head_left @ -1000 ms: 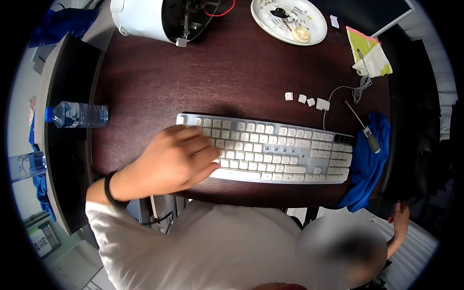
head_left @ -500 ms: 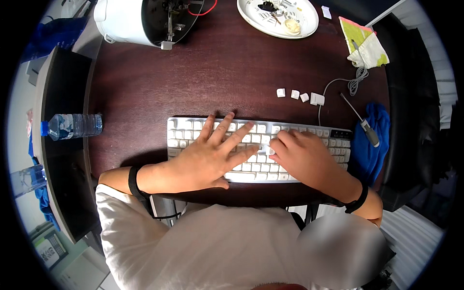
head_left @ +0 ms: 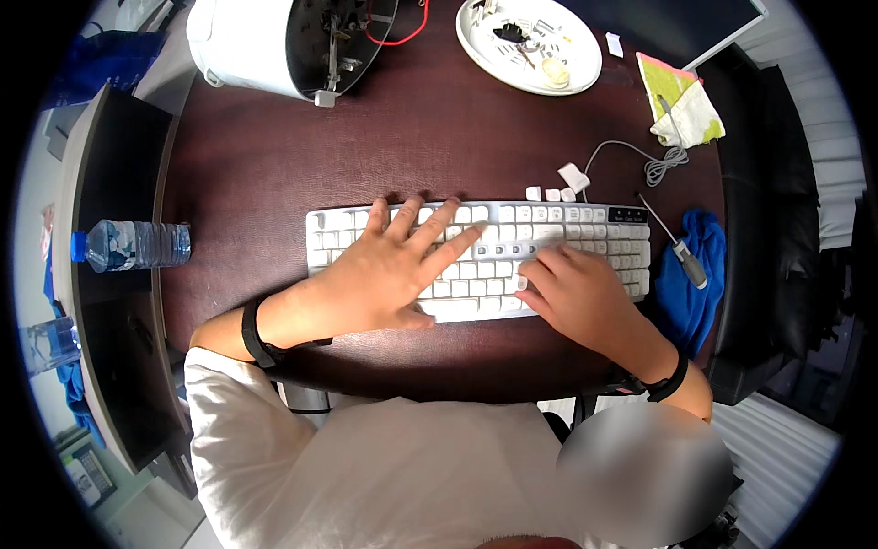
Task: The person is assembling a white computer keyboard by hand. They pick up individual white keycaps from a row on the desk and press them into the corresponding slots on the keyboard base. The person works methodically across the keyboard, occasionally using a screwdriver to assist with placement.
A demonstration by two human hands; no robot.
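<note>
Two hands sit on the white keyboard (head_left: 476,261), which lies mid-table on the dark wooden table (head_left: 274,165), just in front of the person; the left hand (head_left: 389,265) lies flat, fingers spread wide across the left keys, gripping nothing; the right hand (head_left: 581,297) is loosely curled, fingertips down near a grey patch in the key rows where caps seem to be missing; whether it pinches anything, I cannot tell. Risk, as I judge it: the loose white keycaps (head_left: 551,194) lie just beyond the far edge, and a nudge of the board could scatter them toward the coiled grey cable (head_left: 654,165); the screwdriver (head_left: 686,261) on the blue cloth (head_left: 695,293) beside the right end could roll off. The keyboard's long axis runs left to right, its top edge pointing away from the person.
</note>
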